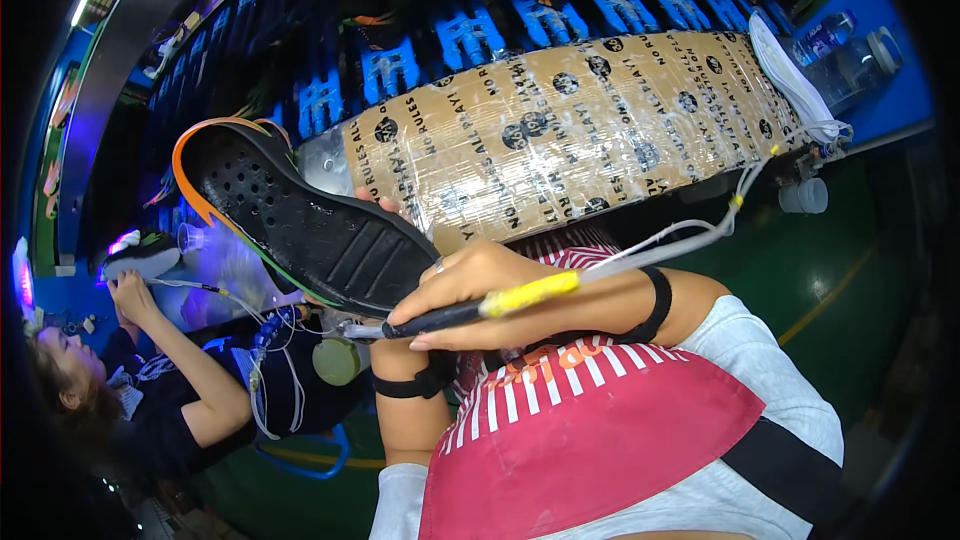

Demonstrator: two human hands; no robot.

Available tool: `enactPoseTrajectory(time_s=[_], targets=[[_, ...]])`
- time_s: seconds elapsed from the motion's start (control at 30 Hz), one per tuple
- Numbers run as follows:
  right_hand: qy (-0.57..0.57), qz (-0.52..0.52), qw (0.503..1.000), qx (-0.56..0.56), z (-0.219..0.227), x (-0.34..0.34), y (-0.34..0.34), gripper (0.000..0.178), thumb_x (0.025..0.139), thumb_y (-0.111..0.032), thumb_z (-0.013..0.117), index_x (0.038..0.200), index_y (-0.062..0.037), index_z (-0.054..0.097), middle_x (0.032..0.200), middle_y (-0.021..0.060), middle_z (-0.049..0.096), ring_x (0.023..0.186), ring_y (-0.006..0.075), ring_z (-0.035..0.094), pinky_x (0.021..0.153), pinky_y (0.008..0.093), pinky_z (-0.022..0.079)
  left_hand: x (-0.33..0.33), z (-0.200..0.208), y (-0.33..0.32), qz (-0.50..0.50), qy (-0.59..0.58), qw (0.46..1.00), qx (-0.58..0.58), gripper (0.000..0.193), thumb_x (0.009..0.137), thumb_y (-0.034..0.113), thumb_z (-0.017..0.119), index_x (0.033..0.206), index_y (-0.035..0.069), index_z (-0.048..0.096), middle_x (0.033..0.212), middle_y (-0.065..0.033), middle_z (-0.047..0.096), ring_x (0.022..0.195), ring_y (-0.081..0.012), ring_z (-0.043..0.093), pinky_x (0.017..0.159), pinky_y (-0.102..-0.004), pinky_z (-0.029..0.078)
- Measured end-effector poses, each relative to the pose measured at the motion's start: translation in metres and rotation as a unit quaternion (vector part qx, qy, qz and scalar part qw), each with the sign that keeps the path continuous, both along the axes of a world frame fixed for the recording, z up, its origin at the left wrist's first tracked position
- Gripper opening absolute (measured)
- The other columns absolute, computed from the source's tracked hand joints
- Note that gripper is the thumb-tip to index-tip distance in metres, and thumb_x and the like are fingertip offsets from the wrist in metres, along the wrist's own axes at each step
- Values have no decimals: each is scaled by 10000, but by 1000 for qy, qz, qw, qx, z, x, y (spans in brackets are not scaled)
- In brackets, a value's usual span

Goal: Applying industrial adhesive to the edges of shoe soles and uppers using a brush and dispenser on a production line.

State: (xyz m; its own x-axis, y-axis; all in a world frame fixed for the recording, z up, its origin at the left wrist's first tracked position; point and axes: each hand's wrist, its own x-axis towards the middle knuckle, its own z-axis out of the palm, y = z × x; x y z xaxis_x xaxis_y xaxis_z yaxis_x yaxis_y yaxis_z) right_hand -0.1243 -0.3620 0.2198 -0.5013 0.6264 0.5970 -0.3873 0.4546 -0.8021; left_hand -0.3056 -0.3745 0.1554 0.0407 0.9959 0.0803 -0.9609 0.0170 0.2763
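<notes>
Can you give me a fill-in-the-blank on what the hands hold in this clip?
1. The right hand grips a pen-like tool with a ____ band on its shaft.
2. The left hand props up a black shoe sole edged in ____.
3. Behind the sole lies a taped brown ____.

Missing words: yellow; orange; roll

I see my pale grey short sleeves [790, 410], a red apron [590, 460] over a red-and-white striped top, and black wristbands [658, 305] on both arms.
</notes>
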Motion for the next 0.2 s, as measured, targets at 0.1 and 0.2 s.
enactPoseTrajectory(time_s=[0.1, 0.2], targets=[[-103, -36, 994, -30, -1, 1, -2, 260, 732, -119, 690, 984, -66, 658, 784, 139, 641, 720, 274, 631, 647, 332, 490, -8, 5, 5, -45, -9, 999, 20, 722, 805, 440, 575, 1374, 92, 299, 1382, -127, 331, 1246, -289, 362, 1041, -424, 320], [-63, 13, 998, -2, -7, -5, -4, 271, 735, -131, 691, 1000, -86, 655, 788, 148, 636, 715, 271, 630, 633, 343, 484, -12, 12, 10, -72, 31, 994, 74, 489, 937, 322, 410, 1374, 126, 308, 1300, -130, 413, 1206, -276, 397, 1038, -401, 310]])
